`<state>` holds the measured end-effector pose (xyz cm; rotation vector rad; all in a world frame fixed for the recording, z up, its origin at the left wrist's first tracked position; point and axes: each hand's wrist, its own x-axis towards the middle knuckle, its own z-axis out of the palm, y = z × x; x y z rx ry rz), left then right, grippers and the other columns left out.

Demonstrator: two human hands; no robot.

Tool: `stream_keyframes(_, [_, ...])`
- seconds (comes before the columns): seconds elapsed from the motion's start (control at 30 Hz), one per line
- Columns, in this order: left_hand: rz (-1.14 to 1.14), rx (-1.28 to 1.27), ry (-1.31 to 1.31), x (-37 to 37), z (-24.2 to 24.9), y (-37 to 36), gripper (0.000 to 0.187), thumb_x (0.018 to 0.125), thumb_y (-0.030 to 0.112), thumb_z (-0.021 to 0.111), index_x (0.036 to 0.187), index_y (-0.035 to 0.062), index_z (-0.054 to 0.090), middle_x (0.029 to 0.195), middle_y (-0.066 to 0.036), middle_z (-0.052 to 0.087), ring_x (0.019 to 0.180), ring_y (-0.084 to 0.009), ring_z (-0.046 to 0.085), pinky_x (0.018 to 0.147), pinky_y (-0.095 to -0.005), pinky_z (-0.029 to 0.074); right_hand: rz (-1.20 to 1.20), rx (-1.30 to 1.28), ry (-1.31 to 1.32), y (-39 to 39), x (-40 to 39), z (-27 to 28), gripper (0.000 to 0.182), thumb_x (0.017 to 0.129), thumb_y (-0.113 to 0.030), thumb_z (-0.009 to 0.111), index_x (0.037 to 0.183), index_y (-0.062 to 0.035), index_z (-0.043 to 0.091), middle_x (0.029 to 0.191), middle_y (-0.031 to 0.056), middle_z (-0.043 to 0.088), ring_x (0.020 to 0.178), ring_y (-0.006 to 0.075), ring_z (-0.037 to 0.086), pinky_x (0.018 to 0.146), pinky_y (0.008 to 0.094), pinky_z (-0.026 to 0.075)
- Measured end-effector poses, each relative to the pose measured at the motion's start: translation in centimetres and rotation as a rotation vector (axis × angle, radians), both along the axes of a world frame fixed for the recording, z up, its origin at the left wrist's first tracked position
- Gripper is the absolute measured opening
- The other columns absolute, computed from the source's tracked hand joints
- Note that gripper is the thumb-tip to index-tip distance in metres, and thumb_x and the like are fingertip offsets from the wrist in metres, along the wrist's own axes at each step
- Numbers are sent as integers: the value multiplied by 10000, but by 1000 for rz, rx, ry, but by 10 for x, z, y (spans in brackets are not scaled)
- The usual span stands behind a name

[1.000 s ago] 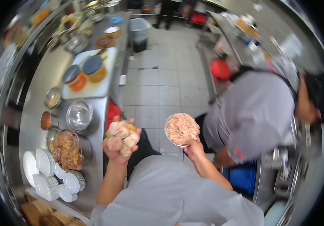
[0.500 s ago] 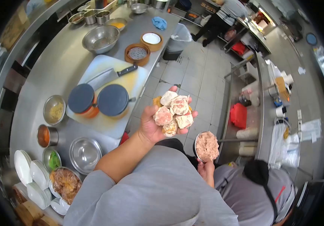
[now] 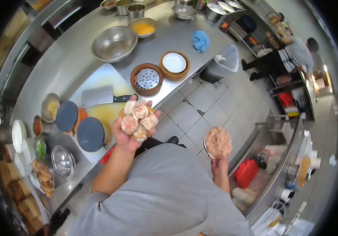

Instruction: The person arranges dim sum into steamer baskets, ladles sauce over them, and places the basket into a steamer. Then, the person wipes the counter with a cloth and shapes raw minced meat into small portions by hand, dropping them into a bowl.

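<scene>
My left hand (image 3: 125, 137) is raised palm up and holds a heap of several dumplings (image 3: 138, 117) over the edge of the steel counter (image 3: 70, 59). My right hand (image 3: 219, 164) grips a metal bowl of minced meat filling (image 3: 217, 142) from below, out over the tiled floor. A white cutting board (image 3: 102, 84) with a cleaver (image 3: 98, 96) lies just beyond my left hand. Behind it stand a bamboo steamer with a perforated metal insert (image 3: 147, 79) and a second steamer holding a white plate (image 3: 174, 64).
Two dark-lidded orange containers (image 3: 79, 126) sit on the board's near end. Steel bowls (image 3: 114, 42), small sauce bowls, stacked white plates (image 3: 19, 143) and a blue cloth (image 3: 200, 40) are on the counter. A lined bin (image 3: 224, 65) stands beside it. Another person (image 3: 285, 57) works far right.
My view swung left and my body turned toward the counter. The left hand with the dumplings came nearer the cutting board. The bent-over person beside me has left the view.
</scene>
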<state>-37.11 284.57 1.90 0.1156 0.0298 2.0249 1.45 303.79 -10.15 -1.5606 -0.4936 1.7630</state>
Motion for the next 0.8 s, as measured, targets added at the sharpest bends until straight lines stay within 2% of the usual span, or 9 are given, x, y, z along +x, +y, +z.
stream_keyframes(0.23, [346, -77, 103, -43, -29, 60, 782, 921, 436, 712, 1607, 261, 378, 1590, -198, 423, 1454, -535, 420, 942, -661, 614, 342, 91, 78, 199, -138, 38, 568, 897, 15, 487, 1459, -54, 447, 1214, 172, 712, 783, 266, 757, 489, 250, 544])
stream_keyframes(0.37, [467, -303, 189, -78, -27, 87, 721, 960, 383, 678, 1600, 228, 385, 1516, -187, 509, 1375, -487, 537, 922, -646, 620, 481, 122, 64, 272, -201, 52, 557, 913, 8, 491, 1463, -61, 436, 1205, 195, 710, 748, 284, 762, 468, 223, 532])
stream_keyframes(0.43, [463, -682, 346, -101, -34, 93, 697, 973, 245, 673, 1600, 200, 372, 1479, -177, 541, 1304, -418, 606, 913, -616, 631, 490, 134, 52, 277, -232, 60, 558, 916, 18, 488, 1465, -61, 432, 1197, 203, 710, 718, 287, 761, 460, 226, 539])
stream_keyframes(0.47, [445, -866, 413, -109, -29, 102, 571, 969, 159, 688, 1509, 137, 503, 1423, -164, 578, 1225, -327, 655, 839, -477, 654, 516, 118, 39, 284, -244, 61, 558, 917, 24, 484, 1467, -59, 437, 1198, 205, 710, 708, 288, 761, 450, 228, 537])
stream_keyframes(0.5, [463, -867, 393, -117, -25, 110, 571, 969, 159, 688, 1509, 137, 503, 1423, -164, 578, 1225, -327, 655, 839, -477, 654, 550, 108, 29, 294, -258, 66, 557, 919, 30, 480, 1468, -57, 441, 1200, 208, 710, 699, 289, 761, 441, 229, 536])
stream_keyframes(0.57, [314, -1468, 851, -127, -26, 124, 436, 940, 172, 741, 1357, 96, 640, 1377, -189, 600, 1200, -318, 653, 880, -423, 605, 622, 99, 25, 317, -281, 56, 558, 918, 33, 477, 1468, -56, 446, 1203, 208, 710, 692, 290, 761, 432, 228, 531])
stream_keyframes(0.6, [623, -1553, 1222, -129, -42, 131, 350, 913, 183, 765, 1237, 70, 700, 1305, -212, 610, 1191, -357, 633, 980, -414, 533, 664, 80, 33, 323, -292, 54, 559, 918, 37, 473, 1469, -55, 451, 1205, 209, 710, 685, 290, 760, 423, 227, 525])
stream_keyframes(0.7, [575, -1782, 1243, -121, -35, 145, 390, 888, 174, 770, 1258, 80, 689, 1252, -233, 604, 1211, -417, 598, 1097, -435, 457, 761, 93, 49, 333, -328, 42, 498, 905, 39, 482, 1403, 17, 475, 1111, 222, 719, 706, 296, 759, 459, 225, 581])
stream_keyframes(0.8, [628, -1844, 1192, -119, -39, 147, 391, 876, 166, 766, 1251, 78, 692, 1236, -225, 600, 1200, -410, 605, 1075, -428, 478, 822, 127, 137, 349, -361, 31, 505, 903, 44, 488, 1407, 22, 474, 1118, 215, 720, 723, 297, 762, 498, 241, 602])
